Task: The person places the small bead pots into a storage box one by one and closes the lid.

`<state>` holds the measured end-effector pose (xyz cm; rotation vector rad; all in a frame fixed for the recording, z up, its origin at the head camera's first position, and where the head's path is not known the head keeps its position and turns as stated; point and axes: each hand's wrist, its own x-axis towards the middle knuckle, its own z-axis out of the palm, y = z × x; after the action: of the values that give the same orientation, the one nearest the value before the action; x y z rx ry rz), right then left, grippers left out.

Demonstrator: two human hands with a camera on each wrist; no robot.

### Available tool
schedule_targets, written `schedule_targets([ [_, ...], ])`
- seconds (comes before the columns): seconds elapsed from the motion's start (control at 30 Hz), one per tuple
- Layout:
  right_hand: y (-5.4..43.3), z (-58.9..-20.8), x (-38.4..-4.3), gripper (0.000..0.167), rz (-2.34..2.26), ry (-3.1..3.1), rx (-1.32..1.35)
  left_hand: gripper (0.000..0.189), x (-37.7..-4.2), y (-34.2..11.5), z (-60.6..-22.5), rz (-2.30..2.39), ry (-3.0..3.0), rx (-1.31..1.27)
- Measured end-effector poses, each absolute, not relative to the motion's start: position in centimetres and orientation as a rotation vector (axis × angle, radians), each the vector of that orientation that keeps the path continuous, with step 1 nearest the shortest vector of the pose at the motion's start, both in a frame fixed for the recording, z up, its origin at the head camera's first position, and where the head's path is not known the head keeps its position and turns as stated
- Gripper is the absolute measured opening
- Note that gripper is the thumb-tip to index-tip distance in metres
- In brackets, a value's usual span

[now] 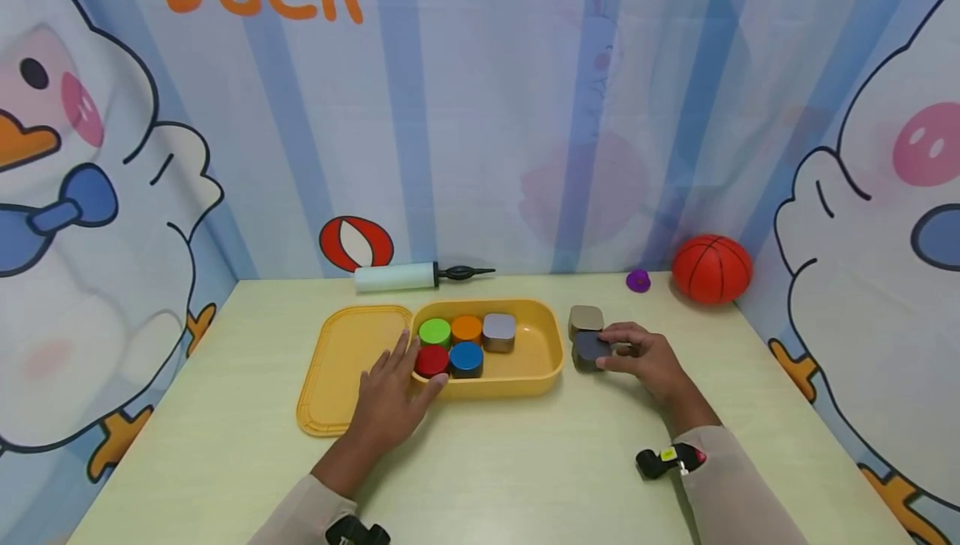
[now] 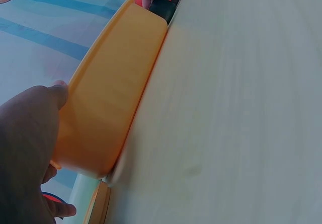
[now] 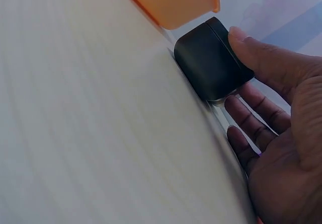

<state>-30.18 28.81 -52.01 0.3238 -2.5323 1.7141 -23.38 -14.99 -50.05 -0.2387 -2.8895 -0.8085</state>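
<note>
My right hand (image 1: 648,362) pinches a dark grey rounded-square block (image 1: 591,351) between thumb and fingers at the right of the yellow box. In the right wrist view the block (image 3: 206,63) shows black sides with a seam near its top, low at the tabletop. A beige-grey block (image 1: 585,319) stands right behind it. My left hand (image 1: 390,399) rests at the left end of the yellow box (image 1: 517,388), fingers fairly straight, thumb at its front rim. Inside the box sit green (image 1: 435,332), orange (image 1: 467,329), red (image 1: 432,361) and blue (image 1: 467,358) round blocks, and a light grey square block (image 1: 498,331).
A yellow lid (image 1: 337,370) lies left of the box, partly behind my left hand. Along the back are a pale hand pump (image 1: 397,277), a small purple object (image 1: 638,281) and a red ball (image 1: 712,269). A duck-print curtain (image 1: 480,112) hangs behind the table.
</note>
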Motion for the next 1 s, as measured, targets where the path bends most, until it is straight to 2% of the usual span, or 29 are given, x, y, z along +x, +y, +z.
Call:
schedule_targets([
  [1.0, 28.85, -52.13, -30.16, 0.045, 1.678, -2.532, 0.386, 0.089, -23.58, -15.06, -50.24, -0.808, -2.888, -0.245],
])
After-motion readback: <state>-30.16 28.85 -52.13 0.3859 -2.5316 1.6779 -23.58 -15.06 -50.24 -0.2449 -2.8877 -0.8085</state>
